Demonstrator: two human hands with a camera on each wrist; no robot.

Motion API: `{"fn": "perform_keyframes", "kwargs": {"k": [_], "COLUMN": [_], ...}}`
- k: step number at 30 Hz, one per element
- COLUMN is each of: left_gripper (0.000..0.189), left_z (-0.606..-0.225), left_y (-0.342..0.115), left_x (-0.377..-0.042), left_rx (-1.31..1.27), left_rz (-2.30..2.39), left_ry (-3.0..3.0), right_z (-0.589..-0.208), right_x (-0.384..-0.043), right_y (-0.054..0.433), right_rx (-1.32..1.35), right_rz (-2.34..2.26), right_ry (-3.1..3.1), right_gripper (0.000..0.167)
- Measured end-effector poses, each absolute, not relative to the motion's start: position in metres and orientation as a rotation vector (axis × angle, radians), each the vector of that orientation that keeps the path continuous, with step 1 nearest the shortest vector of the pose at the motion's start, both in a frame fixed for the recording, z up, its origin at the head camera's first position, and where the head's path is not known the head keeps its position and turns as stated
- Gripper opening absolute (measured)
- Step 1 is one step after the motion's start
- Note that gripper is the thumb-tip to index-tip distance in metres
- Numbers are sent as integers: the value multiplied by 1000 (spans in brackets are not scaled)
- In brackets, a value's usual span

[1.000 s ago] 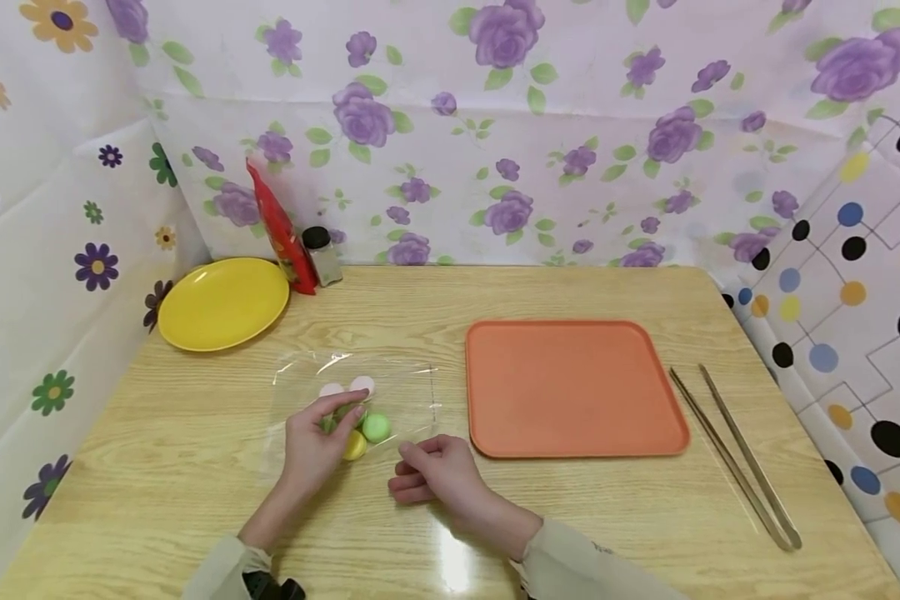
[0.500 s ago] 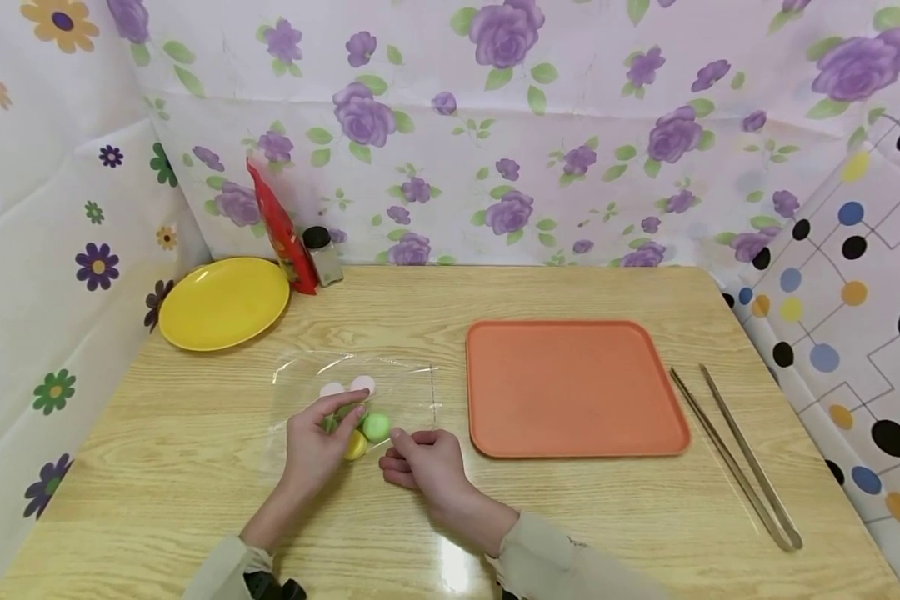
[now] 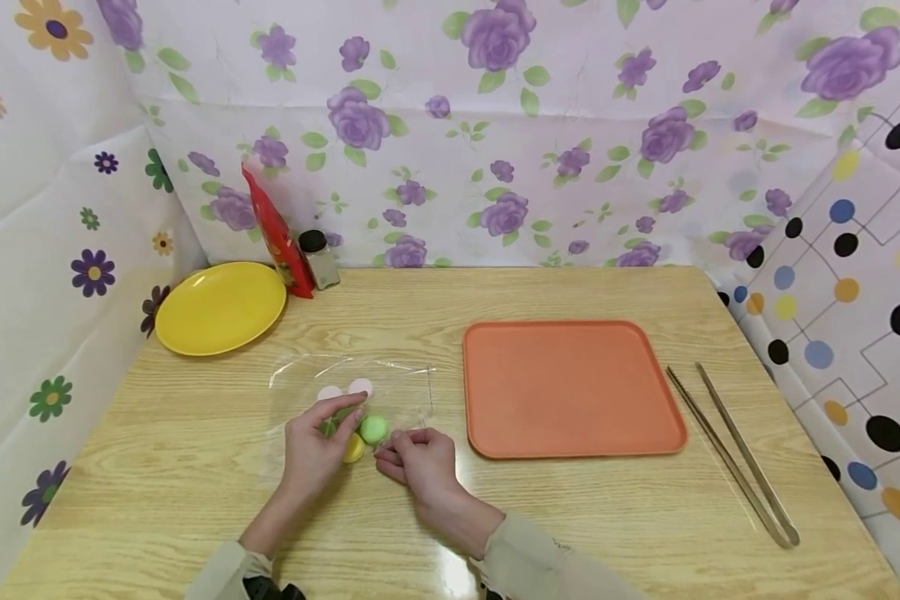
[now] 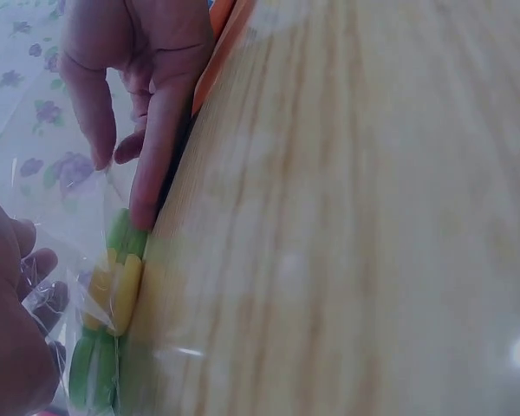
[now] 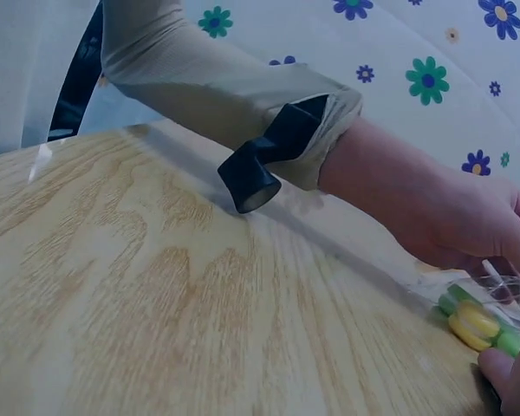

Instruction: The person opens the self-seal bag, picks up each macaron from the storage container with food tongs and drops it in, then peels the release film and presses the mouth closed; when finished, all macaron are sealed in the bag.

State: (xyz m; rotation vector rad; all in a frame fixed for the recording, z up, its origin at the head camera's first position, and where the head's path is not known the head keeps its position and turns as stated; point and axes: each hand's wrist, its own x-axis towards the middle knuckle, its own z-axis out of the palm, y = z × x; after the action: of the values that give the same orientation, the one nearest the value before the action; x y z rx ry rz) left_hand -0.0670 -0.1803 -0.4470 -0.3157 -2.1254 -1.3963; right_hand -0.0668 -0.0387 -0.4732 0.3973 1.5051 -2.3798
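Observation:
A clear plastic bag (image 3: 401,387) lies on the table, holding several macarons: pale pink ones (image 3: 360,387), a bright green one (image 3: 373,430) and a yellow one (image 3: 354,449). Over the bag, my left hand (image 3: 311,442) pinches the film between thumb and fingers, partly covering the macarons. My right hand (image 3: 429,467) pinches the bag's near right edge beside the green macaron, thumb on top and the other fingers bent underneath. From the side, the left wrist view shows green and yellow macarons (image 4: 126,295) stacked on edge inside the film, with the right hand's fingertips close above them.
An orange tray (image 3: 570,392) lies to the right, with long metal tongs (image 3: 735,458) beyond it. At the back left are a yellow plate (image 3: 221,308), a red packet (image 3: 276,237) and a black-capped jar (image 3: 319,260). Patterned cloth surrounds the table.
My right hand has moved left and slightly away from me along the bag's near edge, closer to the green macaron. The left hand has stayed in place. The head view has shifted slightly.

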Motion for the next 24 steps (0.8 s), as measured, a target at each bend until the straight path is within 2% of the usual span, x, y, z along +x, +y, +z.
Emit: {"fn": "perform_keyframes", "kwargs": {"k": [5, 13, 24], "left_gripper": [29, 30, 15], "left_z": [-455, -480, -466], "left_y": [-181, -192, -203], "left_x": [-70, -79, -83], "left_rx": [-322, -241, -194], "left_rz": [-1392, -1427, -1537], "left_ry": [-2123, -2204, -2315], "right_z": [-479, -484, -485], "right_x": [-65, -67, -85], "right_y": [-40, -37, -34], "right_rx": [369, 356, 368], "right_rz": [-2437, -2535, -2526], "right_ry": [1501, 1492, 1589], "right_gripper": [9, 16, 5]}}
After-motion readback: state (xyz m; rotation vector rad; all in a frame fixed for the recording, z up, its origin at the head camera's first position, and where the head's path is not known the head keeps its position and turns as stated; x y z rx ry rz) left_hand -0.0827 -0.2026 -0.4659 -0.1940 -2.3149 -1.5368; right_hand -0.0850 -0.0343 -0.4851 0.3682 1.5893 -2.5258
